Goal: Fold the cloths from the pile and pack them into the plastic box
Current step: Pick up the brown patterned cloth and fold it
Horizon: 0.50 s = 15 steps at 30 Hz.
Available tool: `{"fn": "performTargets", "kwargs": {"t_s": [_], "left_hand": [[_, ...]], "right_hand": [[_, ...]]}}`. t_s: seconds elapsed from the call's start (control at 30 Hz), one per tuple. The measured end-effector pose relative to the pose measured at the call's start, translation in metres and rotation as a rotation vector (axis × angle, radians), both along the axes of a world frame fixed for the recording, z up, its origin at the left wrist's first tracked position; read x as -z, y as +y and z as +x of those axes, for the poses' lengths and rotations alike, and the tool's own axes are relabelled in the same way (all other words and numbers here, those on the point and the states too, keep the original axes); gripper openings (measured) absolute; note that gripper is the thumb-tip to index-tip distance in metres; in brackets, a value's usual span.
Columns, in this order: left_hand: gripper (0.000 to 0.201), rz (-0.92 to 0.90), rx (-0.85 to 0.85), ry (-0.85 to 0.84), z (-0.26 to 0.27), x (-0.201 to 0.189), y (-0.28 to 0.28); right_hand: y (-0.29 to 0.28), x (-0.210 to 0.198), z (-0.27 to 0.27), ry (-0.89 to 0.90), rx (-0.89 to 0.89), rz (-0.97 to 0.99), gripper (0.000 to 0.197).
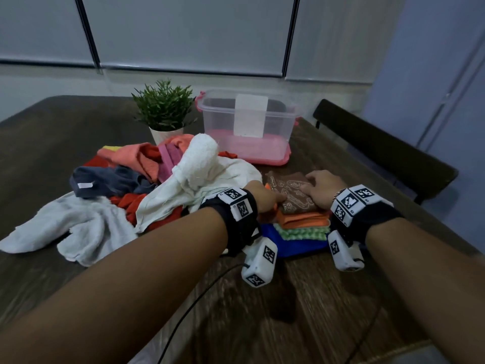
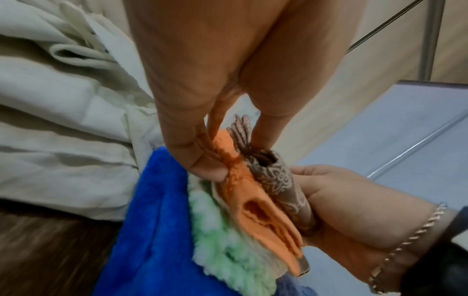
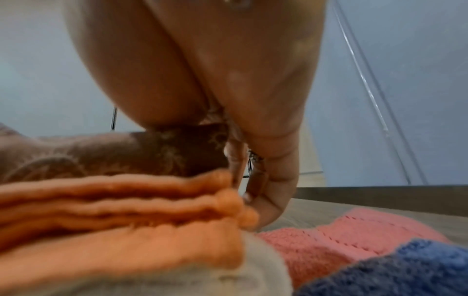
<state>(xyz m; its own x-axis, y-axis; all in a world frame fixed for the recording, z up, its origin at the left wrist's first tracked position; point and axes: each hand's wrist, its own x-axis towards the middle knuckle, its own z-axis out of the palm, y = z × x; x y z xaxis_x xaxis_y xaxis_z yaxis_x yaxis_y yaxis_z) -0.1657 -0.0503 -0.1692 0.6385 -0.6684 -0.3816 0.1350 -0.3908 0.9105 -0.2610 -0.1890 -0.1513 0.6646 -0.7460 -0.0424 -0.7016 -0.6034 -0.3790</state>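
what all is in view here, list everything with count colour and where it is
folded cloths: at least four in one stack, brown patterned on top, then orange, green-white, blue; table, near right
brown patterned cloth: one, top of the stack, under both hands
unfolded cloths: loose pile, white, red, orange, pink, grey-blue; left of the stack
plastic box: one, clear with pink base, nothing inside; far side of table
potted plant: one, green in white pot; left of the box
table: one, dark wood
chair: one, dark; right of table
left hand: grips the stack's left edge
right hand: grips the stack's right edge

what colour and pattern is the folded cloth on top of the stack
Brown with a pale swirling print: the top cloth, clearest in the head view.
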Motion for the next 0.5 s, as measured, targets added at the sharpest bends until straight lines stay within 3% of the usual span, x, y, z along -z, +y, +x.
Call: {"fn": "performTargets", "kwargs": {"t_s": [0.1, 0.2, 0.27, 0.4, 0.5], "left_hand": [[0.032, -0.114, -0.026, 0.161, -0.008, -0.012, 0.002], [0.029, -0.159, -0.030, 0.186, -0.010, -0.014, 0.003], [0.033, -0.108, -0.006, 0.152, -0.009, -0.011, 0.007], [0.038, 0.082, 0.101, -0.075, -0.002, 0.003, 0.012], [0.026, 0.114, 0.129, -0.037, -0.001, 0.009, 0.015]], "right_hand": [[-0.001, -0.004, 0.001, -0.117, 0.015, 0.008, 0.042], [-0.003, -0.011, 0.003, -0.161, 0.013, -0.020, 0.042], [0.000, -0.011, 0.002, -0.086, 0.005, -0.059, 0.047], [0.013, -0.004, 0.006, 0.054, -0.108, -0.196, 0.049], [0.029, 0.005, 0.014, 0.277, -0.273, -0.147, 0.057]]}}
